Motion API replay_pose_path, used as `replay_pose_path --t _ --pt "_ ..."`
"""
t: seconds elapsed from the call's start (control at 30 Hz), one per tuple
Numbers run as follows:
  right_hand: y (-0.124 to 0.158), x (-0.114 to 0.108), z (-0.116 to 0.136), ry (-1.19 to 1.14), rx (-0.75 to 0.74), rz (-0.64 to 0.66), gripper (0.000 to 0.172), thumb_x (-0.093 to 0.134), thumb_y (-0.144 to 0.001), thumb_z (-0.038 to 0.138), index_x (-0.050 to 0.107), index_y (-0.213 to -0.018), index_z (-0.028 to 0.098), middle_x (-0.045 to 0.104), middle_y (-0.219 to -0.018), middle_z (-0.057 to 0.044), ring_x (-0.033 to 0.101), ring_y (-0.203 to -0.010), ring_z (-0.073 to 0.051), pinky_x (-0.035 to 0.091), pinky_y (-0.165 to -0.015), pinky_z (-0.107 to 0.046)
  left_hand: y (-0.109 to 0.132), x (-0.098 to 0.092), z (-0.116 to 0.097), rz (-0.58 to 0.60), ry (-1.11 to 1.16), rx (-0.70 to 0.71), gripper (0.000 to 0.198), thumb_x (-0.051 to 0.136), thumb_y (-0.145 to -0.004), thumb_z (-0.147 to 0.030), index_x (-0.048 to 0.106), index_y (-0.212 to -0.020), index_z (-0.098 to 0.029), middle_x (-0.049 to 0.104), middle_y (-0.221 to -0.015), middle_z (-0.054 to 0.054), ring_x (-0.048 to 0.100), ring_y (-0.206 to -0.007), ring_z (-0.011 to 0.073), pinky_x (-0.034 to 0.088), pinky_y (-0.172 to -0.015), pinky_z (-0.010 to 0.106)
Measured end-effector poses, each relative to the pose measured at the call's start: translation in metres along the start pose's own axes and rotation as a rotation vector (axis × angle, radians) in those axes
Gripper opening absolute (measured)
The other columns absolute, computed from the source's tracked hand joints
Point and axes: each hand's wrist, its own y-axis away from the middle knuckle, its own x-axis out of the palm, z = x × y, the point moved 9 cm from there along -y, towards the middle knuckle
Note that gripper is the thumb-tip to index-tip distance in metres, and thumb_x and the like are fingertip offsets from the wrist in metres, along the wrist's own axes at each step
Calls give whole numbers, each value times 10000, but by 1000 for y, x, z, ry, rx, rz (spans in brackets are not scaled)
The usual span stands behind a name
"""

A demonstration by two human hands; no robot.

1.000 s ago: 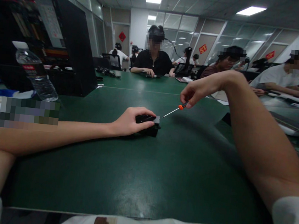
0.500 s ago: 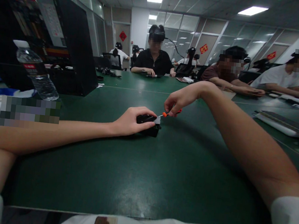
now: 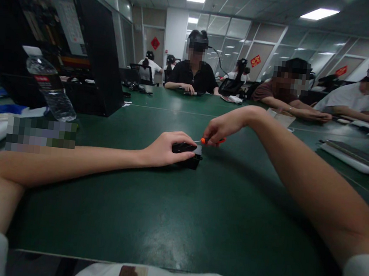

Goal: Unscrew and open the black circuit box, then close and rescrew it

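My left hand is closed round a small black box-shaped device that rests on the table. Its top is glossy black with a grey piece at the right end; the exact kind I cannot make out. In my right hand, the fingers are pinched on a screwdriver with an orange and black handle. Its thin metal shaft points left, nearly level, toward the top of the device by my left fingertips. Whether the tip touches the device I cannot tell.
A water bottle stands at the left before an open black computer case. On the right lies a flat dark panel on a white piece. Several people sit around the green table, one directly opposite.
The whole view has shifted slightly. The screwdriver's shaft is now more level, with its tip nearer my left fingertips. Both hands keep their hold.
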Motion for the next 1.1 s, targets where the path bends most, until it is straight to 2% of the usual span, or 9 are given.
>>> replay_pose_path --t 0.13,0.3,0.57,0.63,0.77,0.83,0.97,1.1 --pt "10 2 10 57 36 -34 374 615 -831 532 645 -892 165 621 -770 -14 535 -704 -156 404 -688 -310 1 0 0 2 11 11 292 695 -908 -352 736 -1136 -174 726 -1139 99 685 -1053 215 522 -934 328" --pt "0 14 26 107 -6 -93 304 542 -872 455 636 -928 171 622 -795 -27 549 -730 -177 403 -688 -320 1 -1 -1 -3 15 22 288 704 -900 -340 740 -1132 -174 727 -1150 105 687 -1059 222 521 -948 344" --pt "2 31 24 50 -114 -192 367 442 -966 458 604 -1055 142 644 -883 -70 601 -784 -186 446 -710 -295 2 -1 -1 -15 2 44 301 717 -896 -334 740 -1138 -156 726 -1139 109 690 -1040 211 522 -925 318" --pt "4 33 20 77 -151 -305 377 411 -998 457 601 -1105 150 652 -911 -77 613 -807 -188 451 -723 -290 2 -1 0 -17 -3 50 304 716 -898 -327 738 -1148 -155 725 -1142 106 691 -1038 206 521 -920 312" --pt "16 29 13 332 -204 -712 401 340 -1042 401 603 -1232 164 638 -1041 -122 606 -880 -208 445 -772 -312 2 -1 0 -28 0 54 299 714 -899 -313 736 -1158 -166 727 -1147 99 691 -1043 208 522 -923 316" --pt "19 32 10 452 -192 -850 411 328 -1049 387 599 -1262 162 614 -1066 -138 595 -901 -222 444 -763 -321 2 -2 0 -35 6 58 285 715 -898 -311 740 -1141 -166 727 -1143 99 689 -1053 212 521 -940 323" --pt "15 40 6 438 -257 -999 371 340 -1049 340 592 -1255 162 606 -1045 -129 591 -913 -219 465 -763 -318 2 -3 0 -48 -1 57 252 719 -892 -302 751 -1104 -168 719 -1138 104 683 -1064 214 519 -960 335" --pt "10 43 7 341 -359 -1072 344 370 -1050 327 593 -1244 150 622 -1002 -110 598 -891 -197 477 -786 -305 2 -4 2 -61 16 59 248 714 -897 -293 754 -1109 -171 723 -1125 101 686 -1046 207 523 -941 325"
